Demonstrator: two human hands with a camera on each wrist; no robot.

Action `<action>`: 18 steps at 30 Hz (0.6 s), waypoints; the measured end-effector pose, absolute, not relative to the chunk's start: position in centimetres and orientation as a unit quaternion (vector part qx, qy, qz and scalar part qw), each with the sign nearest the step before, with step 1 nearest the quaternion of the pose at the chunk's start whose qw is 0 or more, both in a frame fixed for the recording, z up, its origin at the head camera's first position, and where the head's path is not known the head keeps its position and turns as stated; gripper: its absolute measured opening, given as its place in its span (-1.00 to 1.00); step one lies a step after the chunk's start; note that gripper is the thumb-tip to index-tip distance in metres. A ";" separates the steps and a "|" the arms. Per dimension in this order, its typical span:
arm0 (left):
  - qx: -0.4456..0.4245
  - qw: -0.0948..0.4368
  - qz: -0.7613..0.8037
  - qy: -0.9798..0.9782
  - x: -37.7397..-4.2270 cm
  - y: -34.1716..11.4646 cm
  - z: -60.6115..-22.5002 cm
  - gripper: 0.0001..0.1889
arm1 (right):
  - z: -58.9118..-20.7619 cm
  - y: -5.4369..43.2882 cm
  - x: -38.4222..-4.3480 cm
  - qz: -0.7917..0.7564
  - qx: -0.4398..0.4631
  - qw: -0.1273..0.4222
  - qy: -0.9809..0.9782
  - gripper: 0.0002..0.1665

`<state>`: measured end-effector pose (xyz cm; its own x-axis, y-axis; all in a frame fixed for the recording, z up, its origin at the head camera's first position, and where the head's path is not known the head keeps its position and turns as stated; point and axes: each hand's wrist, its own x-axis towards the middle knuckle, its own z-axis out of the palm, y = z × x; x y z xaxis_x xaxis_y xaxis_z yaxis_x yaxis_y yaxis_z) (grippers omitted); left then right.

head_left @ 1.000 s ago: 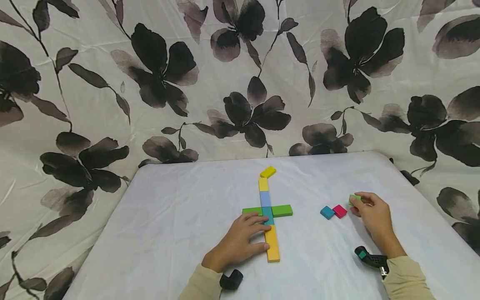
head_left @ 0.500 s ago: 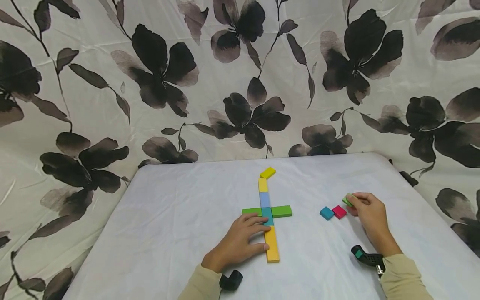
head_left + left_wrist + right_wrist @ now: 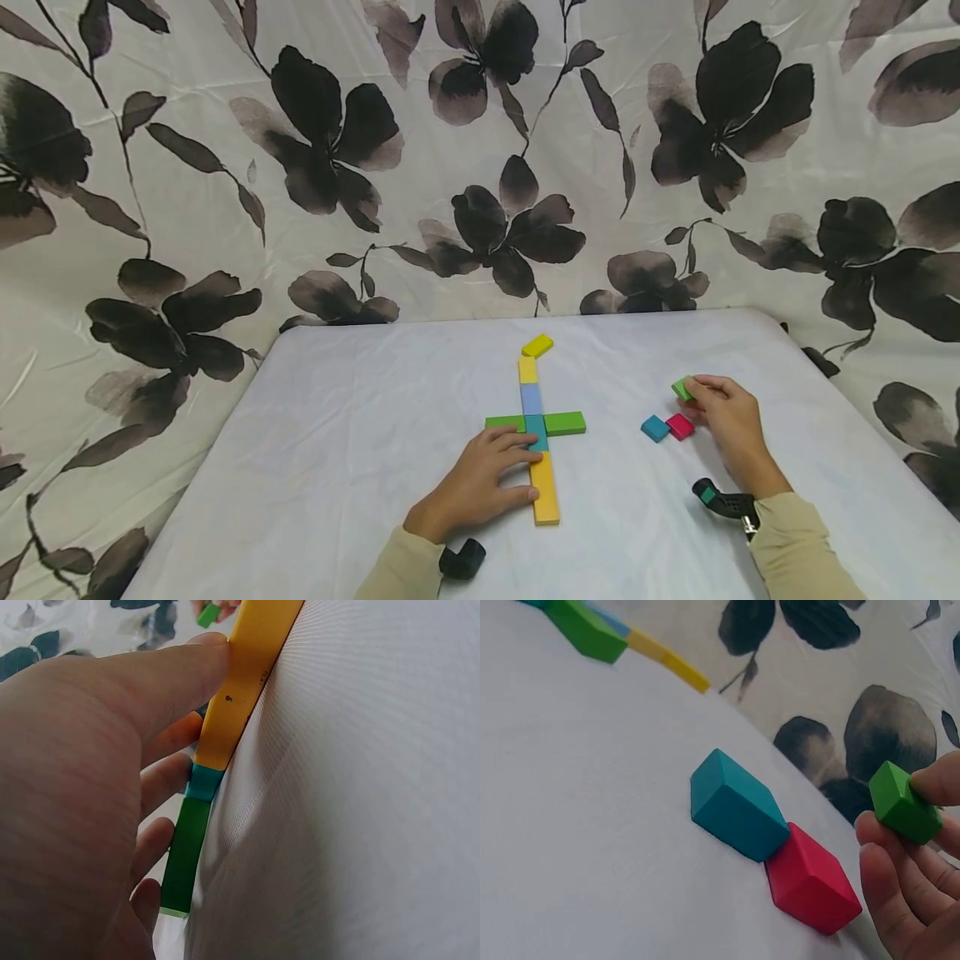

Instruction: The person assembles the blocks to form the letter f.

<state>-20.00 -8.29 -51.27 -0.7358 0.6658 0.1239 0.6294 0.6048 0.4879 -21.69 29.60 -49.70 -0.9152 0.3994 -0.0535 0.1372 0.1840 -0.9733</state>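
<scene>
In the head view a row of flat wooden blocks runs up the table: a long orange block point(image 3: 545, 493), a teal block point(image 3: 536, 432), a light blue block point(image 3: 530, 398) and a yellow block point(image 3: 528, 369). A green block point(image 3: 565, 423) sticks out to the right, another green block point(image 3: 504, 422) to the left. My left hand point(image 3: 483, 475) rests on the row with relaxed fingers, its thumb against the orange block's side. My right hand point(image 3: 727, 417) pinches a small green block point(image 3: 900, 799) between thumb and fingers, raised over the table beside a teal block point(image 3: 739, 806) and a red block point(image 3: 814, 877).
A loose yellow block point(image 3: 537, 345) lies askew at the far end of the row. The white-covered table point(image 3: 337, 433) ends at a floral cloth backdrop point(image 3: 480, 142). Black wrist devices point(image 3: 462, 560) sit by both sleeves.
My right hand has moved left with the green block, from right of the red block to just behind it, and the block has tilted. The left hand has stayed in place.
</scene>
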 end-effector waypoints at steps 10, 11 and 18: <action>0.359 0.036 0.258 0.896 -19.9 -8.2 -51.2 -0.50 | -48.7 28.5 -23.2 0.639 -0.168 0.070 -0.747 -0.29; 0.359 0.036 0.257 0.897 -19.9 -8.2 -51.2 -0.50 | -48.6 28.4 -23.3 0.640 -0.166 0.066 -0.747 -0.29; 0.363 0.038 0.268 0.892 -19.9 -8.3 -51.2 -0.50 | -48.5 28.1 -24.1 0.651 -0.145 0.042 -0.744 -0.34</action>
<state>-19.88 -8.35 -51.19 -0.7334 0.6680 0.1262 0.6271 0.5932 0.5048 -24.09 28.11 -48.46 -0.9543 0.2711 -0.1260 0.1611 0.1113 -0.9806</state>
